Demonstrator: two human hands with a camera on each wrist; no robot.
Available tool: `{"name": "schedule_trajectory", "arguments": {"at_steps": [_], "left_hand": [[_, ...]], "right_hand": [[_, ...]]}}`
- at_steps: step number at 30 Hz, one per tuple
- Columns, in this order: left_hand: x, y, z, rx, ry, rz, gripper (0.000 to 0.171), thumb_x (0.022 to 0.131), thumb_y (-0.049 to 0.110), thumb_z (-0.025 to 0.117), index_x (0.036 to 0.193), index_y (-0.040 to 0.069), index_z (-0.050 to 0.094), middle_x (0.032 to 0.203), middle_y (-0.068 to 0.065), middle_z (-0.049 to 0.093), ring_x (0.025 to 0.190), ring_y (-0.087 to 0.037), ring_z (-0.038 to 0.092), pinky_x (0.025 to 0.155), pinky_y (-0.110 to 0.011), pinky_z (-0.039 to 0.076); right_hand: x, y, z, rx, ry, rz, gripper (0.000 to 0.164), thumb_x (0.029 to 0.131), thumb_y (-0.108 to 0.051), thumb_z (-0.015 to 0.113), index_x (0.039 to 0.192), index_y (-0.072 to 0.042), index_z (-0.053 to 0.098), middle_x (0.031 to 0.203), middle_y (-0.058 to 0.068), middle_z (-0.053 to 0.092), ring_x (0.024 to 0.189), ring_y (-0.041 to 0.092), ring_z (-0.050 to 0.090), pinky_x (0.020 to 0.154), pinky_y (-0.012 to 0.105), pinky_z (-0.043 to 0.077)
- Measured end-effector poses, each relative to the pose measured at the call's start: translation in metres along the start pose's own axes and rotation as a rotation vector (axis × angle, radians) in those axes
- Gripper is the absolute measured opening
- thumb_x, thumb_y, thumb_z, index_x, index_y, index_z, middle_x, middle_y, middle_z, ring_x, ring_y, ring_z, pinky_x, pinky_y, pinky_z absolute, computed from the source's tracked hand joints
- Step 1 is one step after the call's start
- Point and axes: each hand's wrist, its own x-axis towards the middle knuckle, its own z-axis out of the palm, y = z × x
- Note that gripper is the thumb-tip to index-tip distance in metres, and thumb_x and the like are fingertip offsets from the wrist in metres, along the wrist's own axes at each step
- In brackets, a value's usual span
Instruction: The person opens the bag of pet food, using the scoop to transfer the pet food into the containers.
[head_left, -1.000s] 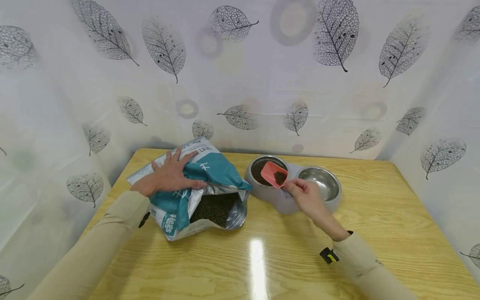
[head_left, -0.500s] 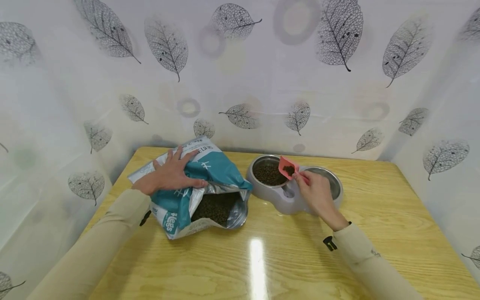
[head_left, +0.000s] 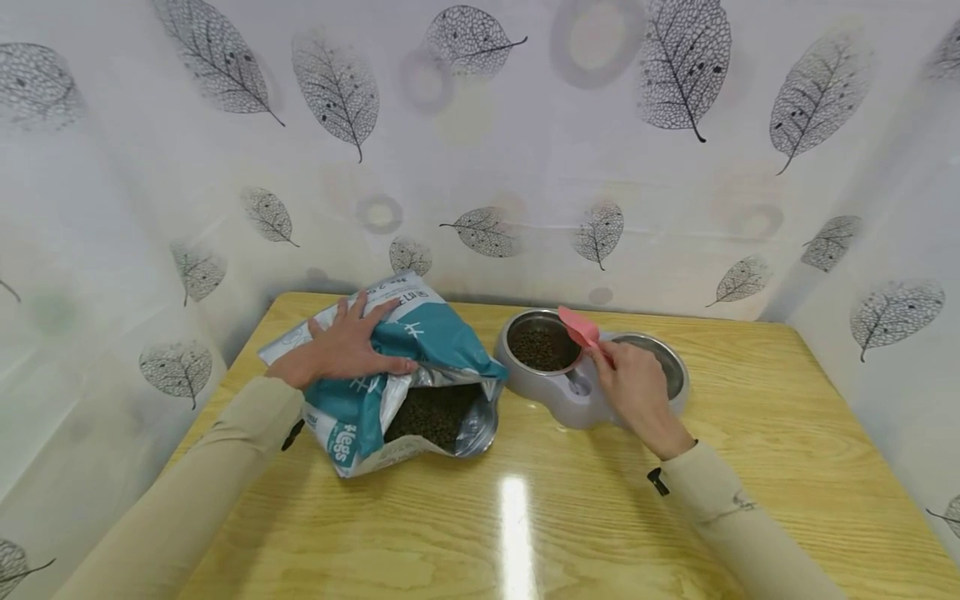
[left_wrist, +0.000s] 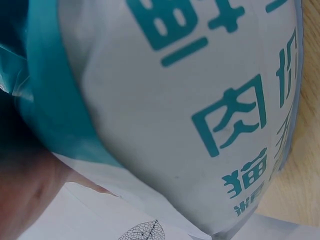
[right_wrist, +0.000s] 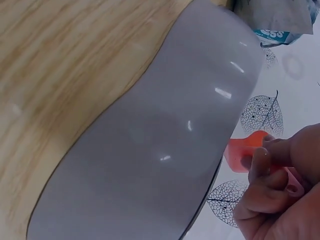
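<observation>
My left hand (head_left: 347, 342) rests with spread fingers on top of a teal-and-white pet food bag (head_left: 442, 335), which lies on its side. Its open mouth faces the front and shows brown kibble (head_left: 431, 417). In the left wrist view the printed bag (left_wrist: 165, 115) fills most of the picture. My right hand (head_left: 637, 385) grips the handle of a pink scoop (head_left: 579, 325), tipped over the right rim of the left bowl; the scoop's inside is hidden. Kibble (head_left: 536, 348) covers the bottom of that bowl. In the right wrist view, curled fingers hold the scoop (right_wrist: 241, 150).
Both metal bowls sit in one pale grey double stand (head_left: 573, 410); the right bowl (head_left: 670, 363) is partly covered by my right hand. The wooden table (head_left: 420, 533) ends at a leaf-patterned curtain (head_left: 517, 150) behind and at the sides.
The scoop has moved right from over the left bowl's middle to its right rim and turned over, so the kibble in it no longer shows. My left hand stays on the bag.
</observation>
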Motion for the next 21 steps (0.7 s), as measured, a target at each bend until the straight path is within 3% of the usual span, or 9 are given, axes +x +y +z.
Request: {"name": "schedule_trajectory", "arguments": {"at_steps": [5,9,15,18,21], "left_hand": [[0.001,0.000,0.000,0.002,0.003,0.001,0.116,0.079,0.083,0.061,0.167,0.031,0.006,0.171,-0.026,-0.009,0.154,-0.057,-0.009,0.104,-0.092,0.000],[0.000,0.000,0.001,0.000,0.004,0.002,0.116,0.079,0.083,0.062,0.167,0.031,0.006,0.171,-0.026,-0.010,0.154,-0.057,-0.010,0.104,-0.092,0.000],[0.000,0.000,0.001,-0.001,0.003,0.003,0.116,0.080,0.083,0.061,0.167,0.031,0.005,0.171,-0.026,-0.010,0.154,-0.057,-0.011,0.103,-0.092,-0.001],[0.000,0.001,0.000,0.001,0.002,0.002,0.116,0.080,0.083,0.061,0.167,0.031,0.005,0.171,-0.026,-0.010,0.154,-0.057,-0.011,0.104,-0.092,-0.001],[0.000,0.000,0.000,0.006,0.003,0.000,0.116,0.079,0.083,0.061,0.167,0.031,0.005,0.171,-0.026,-0.010,0.154,-0.057,-0.010,0.104,-0.092,0.000]], "right_hand": [[-0.002,-0.001,0.000,-0.037,0.048,-0.033,0.020,0.095,-0.013,0.073,0.079,-0.002,0.070,0.057,0.008,0.052,0.048,0.018,0.042,0.046,0.030,0.028],[-0.003,-0.001,-0.002,0.057,0.041,-0.013,0.023,0.098,-0.014,0.069,0.078,-0.002,0.068,0.056,0.004,0.047,0.052,0.014,0.036,0.051,0.028,0.026],[-0.006,-0.005,-0.013,0.276,-0.103,0.163,0.028,0.105,-0.020,0.059,0.110,0.001,0.075,0.079,0.014,0.073,0.061,0.014,0.052,0.056,0.026,0.038],[-0.009,-0.009,-0.020,0.353,-0.175,0.216,0.030,0.106,-0.024,0.057,0.111,-0.001,0.076,0.078,0.013,0.072,0.065,0.012,0.058,0.057,0.026,0.041],[-0.013,-0.012,-0.025,0.447,-0.233,0.219,0.031,0.107,-0.025,0.055,0.109,-0.002,0.075,0.070,0.009,0.065,0.058,0.006,0.052,0.051,0.025,0.037]]}}
